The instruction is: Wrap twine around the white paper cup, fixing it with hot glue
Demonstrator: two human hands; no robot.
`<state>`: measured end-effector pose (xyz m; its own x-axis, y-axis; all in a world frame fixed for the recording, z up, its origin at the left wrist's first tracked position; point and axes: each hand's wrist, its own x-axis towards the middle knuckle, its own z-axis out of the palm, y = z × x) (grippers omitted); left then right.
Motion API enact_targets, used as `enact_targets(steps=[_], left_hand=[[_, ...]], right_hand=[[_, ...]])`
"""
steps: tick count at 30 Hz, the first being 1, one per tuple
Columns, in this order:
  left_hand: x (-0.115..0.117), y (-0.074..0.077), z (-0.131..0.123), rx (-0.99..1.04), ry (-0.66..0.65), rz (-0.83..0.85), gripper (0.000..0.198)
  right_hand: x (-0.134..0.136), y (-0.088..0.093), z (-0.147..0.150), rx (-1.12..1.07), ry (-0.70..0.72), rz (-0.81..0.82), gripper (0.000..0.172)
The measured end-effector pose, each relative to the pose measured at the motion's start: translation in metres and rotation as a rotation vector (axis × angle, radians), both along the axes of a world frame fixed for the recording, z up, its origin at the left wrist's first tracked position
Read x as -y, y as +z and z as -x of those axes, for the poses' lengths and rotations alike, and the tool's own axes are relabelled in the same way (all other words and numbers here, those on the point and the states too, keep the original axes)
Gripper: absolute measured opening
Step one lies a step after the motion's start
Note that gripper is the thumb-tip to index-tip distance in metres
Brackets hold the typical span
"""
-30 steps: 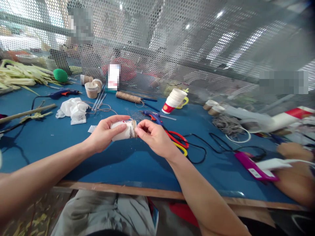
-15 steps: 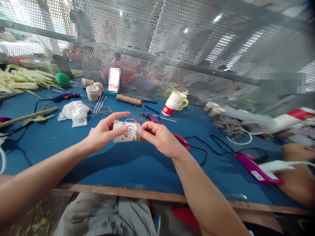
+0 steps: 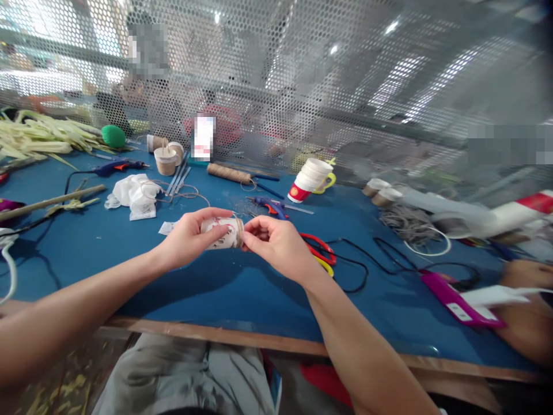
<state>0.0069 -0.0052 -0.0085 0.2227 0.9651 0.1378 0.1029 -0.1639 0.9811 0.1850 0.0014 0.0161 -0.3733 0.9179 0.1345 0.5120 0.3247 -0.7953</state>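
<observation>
My left hand [image 3: 185,239] is wrapped around a small white paper cup [image 3: 222,237] with printed marks, which lies on its side above the table. Brown twine [image 3: 239,231] is wound about the cup's right end. At that end, my right hand [image 3: 279,245] pinches the twine between thumb and fingers; the exact grip is partly hidden. Behind the cup lies a blue glue gun [image 3: 270,206] with an orange trigger. Beside my right wrist are red and yellow loops [image 3: 324,253] that look like scissor handles.
A twine spool [image 3: 228,173], stacked paper cups [image 3: 309,180], twine-wrapped cups [image 3: 166,161] and a crumpled white bag [image 3: 133,196] stand or lie farther back. Black cable and a purple power strip [image 3: 462,302] lie right, near another person's arm [image 3: 525,311]. Perforated metal [image 3: 276,86] closes the back.
The cup has turned a little in my hands, so its printing shows differently. My left index finger has come down closer along the cup. The view has shifted slightly.
</observation>
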Motion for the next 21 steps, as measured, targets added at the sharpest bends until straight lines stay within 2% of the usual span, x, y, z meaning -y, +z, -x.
enact_targets(steps=[8, 21], left_hand=[[0.0014, -0.0039, -0.0007, -0.148, 0.035, -0.132, 0.038], [0.0020, -0.0030, -0.0011, -0.180, 0.029, -0.127, 0.040]], right_hand=[[0.0026, -0.0025, 0.0032, 0.095, -0.053, -0.100, 0.011], [0.0029, -0.0023, 0.0039, 0.128, -0.060, -0.103, 0.010]])
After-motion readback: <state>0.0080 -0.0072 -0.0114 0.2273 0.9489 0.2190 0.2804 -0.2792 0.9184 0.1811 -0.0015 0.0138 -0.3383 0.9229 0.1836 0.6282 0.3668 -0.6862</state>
